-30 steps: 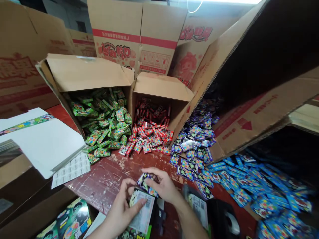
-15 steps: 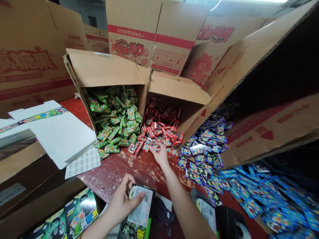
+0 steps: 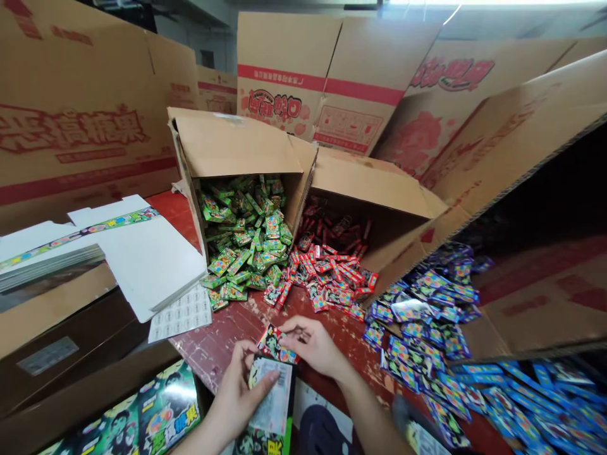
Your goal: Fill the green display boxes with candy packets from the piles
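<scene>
One red packet (image 3: 274,344) pinched in right hand (image 3: 313,345), smack at top of black box (image 3: 271,401), left hand (image 3: 237,393) gripping box.

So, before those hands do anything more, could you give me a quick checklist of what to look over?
1. Left hand has a grip on the black box: ok.
2. Right hand has a grip on the red packet: ok.
3. Red packet touching the box's top edge: cannot tell; they overlap in this view.
4. Room inside the box: cannot tell; its inside is hidden.
5. Loose red packets in the open: ok, many lie spilled before their carton.
6. Purple packets apart from blue packets: not ok; the piles meet.
</scene>
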`<state>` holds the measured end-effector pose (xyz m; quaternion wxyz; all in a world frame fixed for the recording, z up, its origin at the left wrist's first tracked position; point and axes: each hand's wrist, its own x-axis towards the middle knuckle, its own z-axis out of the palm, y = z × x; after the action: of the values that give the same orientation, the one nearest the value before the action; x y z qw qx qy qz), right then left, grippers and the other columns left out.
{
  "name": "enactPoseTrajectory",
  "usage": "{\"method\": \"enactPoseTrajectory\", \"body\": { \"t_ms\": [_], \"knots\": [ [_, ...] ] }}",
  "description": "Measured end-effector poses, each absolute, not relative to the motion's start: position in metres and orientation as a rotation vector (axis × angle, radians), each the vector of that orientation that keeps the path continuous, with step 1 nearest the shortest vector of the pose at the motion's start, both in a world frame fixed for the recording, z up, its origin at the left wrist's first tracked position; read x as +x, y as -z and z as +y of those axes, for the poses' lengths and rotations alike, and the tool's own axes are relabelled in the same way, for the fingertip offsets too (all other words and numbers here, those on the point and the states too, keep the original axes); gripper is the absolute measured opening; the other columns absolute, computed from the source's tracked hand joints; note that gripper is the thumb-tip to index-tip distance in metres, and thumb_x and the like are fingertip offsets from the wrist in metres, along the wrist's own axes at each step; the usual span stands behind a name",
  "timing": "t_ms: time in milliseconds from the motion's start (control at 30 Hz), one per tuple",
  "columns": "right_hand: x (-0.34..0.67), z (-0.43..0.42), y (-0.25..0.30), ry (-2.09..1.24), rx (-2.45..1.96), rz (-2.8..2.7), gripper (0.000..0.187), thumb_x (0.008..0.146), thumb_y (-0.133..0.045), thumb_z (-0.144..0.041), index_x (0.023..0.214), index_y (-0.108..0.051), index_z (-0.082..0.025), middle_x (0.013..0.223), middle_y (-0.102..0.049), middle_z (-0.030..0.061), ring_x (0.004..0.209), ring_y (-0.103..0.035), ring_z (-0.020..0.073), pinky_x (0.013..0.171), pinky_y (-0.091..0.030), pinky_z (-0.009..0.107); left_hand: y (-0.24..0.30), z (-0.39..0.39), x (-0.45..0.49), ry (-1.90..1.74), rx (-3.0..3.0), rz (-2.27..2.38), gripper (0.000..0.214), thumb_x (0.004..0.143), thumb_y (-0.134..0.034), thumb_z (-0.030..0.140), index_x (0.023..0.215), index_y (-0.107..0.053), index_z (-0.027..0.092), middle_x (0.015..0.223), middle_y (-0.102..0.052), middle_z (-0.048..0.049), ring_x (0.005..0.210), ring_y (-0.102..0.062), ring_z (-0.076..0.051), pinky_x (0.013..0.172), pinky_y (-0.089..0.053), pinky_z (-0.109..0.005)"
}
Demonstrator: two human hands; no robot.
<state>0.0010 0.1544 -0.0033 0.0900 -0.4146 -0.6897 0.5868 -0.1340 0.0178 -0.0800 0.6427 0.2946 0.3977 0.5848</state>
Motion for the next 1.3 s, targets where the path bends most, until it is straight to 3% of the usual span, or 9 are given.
{"method": "enactPoseTrajectory", "body": {
  "t_ms": [167, 367, 533, 767, 867, 967, 1033, 1167, 1300],
  "knots": [
    [-0.004, 0.158, -0.004, -1.742, -1.257, -2.064, 0.036, 0.068, -0.074, -0.033, 0.088, -0.064, -0.004, 0.086, -0.061, 0.0122, 0.073, -0.055, 0.0128, 0.066, -0.042, 0.025, 0.072, 0.016, -0.139, -1.371, 0.571, 0.836, 0.051, 0.085, -0.060, 0.034, 0.116, -0.022, 0.019, 0.103, -0.057, -0.0076, 0.084, -0.057, -0.014, 0.075, -0.047, -0.028],
    [-0.034, 0.160, -0.021, -1.738, -1.185, -2.366, 0.031, 0.070, -0.071, -0.037, 0.080, -0.069, -0.008, 0.089, -0.060, 0.0113, 0.071, -0.052, 0.0111, 0.060, -0.038, 0.022, 0.074, 0.015, -0.152, -1.366, 0.693, 0.889, 0.061, 0.087, -0.057, 0.033, 0.132, -0.017, 0.022, 0.137, -0.038, -0.0132, 0.117, -0.048, -0.013, 0.100, -0.038, -0.027],
    [-0.047, 0.170, -0.021, -1.820, -1.369, -2.152, 0.043, 0.063, -0.077, -0.033, 0.092, -0.066, -0.004, 0.077, -0.060, 0.0081, 0.062, -0.049, 0.0067, 0.056, -0.037, 0.019, 0.070, 0.020, -0.159, -1.383, 0.646, 0.891, 0.061, 0.085, -0.060, 0.034, 0.127, -0.019, 0.018, 0.128, -0.048, -0.0147, 0.104, -0.056, -0.012, 0.091, -0.044, -0.026],
    [-0.053, 0.175, -0.018, -1.870, -1.118, -2.274, 0.028, 0.066, -0.073, -0.029, 0.082, -0.070, -0.007, 0.080, -0.061, 0.0086, 0.066, -0.054, 0.0080, 0.058, -0.040, 0.018, 0.073, 0.026, -0.161, -1.379, 0.633, 0.900, 0.077, 0.084, -0.061, 0.034, 0.138, -0.008, 0.024, 0.127, -0.050, -0.0122, 0.101, -0.057, -0.014, 0.088, -0.046, -0.029],
    [-0.057, 0.177, -0.015, -1.908, -1.035, -2.404, 0.030, 0.069, -0.071, -0.036, 0.076, -0.069, -0.008, 0.082, -0.061, 0.0105, 0.072, -0.056, 0.0127, 0.065, -0.043, 0.023, 0.078, 0.027, -0.165, -1.405, 0.807, 1.035, 0.053, 0.085, -0.060, 0.034, 0.128, -0.031, 0.022, 0.122, -0.051, -0.0052, 0.111, -0.049, -0.011, 0.096, -0.038, -0.023],
    [-0.065, 0.193, 0.000, -1.437, -1.339, -2.315, 0.033, 0.064, -0.072, -0.042, 0.059, -0.060, -0.011, 0.078, -0.058, 0.0106, 0.077, -0.055, 0.0179, 0.075, -0.044, 0.030, 0.086, 0.024, -0.166, -1.363, 0.858, 1.186, 0.034, 0.084, -0.058, 0.042, 0.094, -0.042, 0.013, 0.087, -0.052, -0.0028, 0.082, -0.051, -0.009, 0.076, -0.042, -0.019],
    [-0.072, 0.211, 0.019, -1.018, -1.564, -2.113, 0.037, 0.060, -0.072, -0.044, 0.068, -0.059, -0.011, 0.082, -0.056, 0.0119, 0.081, -0.052, 0.0210, 0.080, -0.042, 0.035, 0.090, 0.022, -0.165, -1.313, 0.838, 1.251, 0.038, 0.083, -0.057, 0.046, 0.084, -0.038, 0.013, 0.075, -0.046, -0.0014, 0.071, -0.046, -0.009, 0.066, -0.040, -0.020],
    [-0.078, 0.246, 0.068, -0.775, -1.686, -1.891, 0.039, 0.053, -0.073, -0.038, 0.071, -0.053, -0.011, 0.088, -0.052, 0.0137, 0.086, -0.046, 0.0239, 0.087, -0.035, 0.040, 0.091, 0.023, -0.165, -1.374, 0.805, 1.288, 0.041, 0.083, -0.059, 0.045, 0.098, -0.038, 0.013, 0.085, -0.046, -0.0019, 0.080, -0.047, -0.009, 0.073, -0.040, -0.019],
    [-0.055, 0.250, 0.075, -1.072, -1.651, -1.592, 0.037, 0.062, -0.068, -0.038, 0.076, -0.051, -0.009, 0.078, -0.054, 0.0084, 0.074, -0.050, 0.0163, 0.076, -0.042, 0.032, 0.086, 0.033, -0.177, -1.562, 0.670, 1.381, 0.052, 0.077, -0.065, 0.043, 0.109, -0.035, 0.015, 0.083, -0.048, -0.0005, 0.074, -0.050, -0.008, 0.067, -0.043, -0.019]
  ]
}}
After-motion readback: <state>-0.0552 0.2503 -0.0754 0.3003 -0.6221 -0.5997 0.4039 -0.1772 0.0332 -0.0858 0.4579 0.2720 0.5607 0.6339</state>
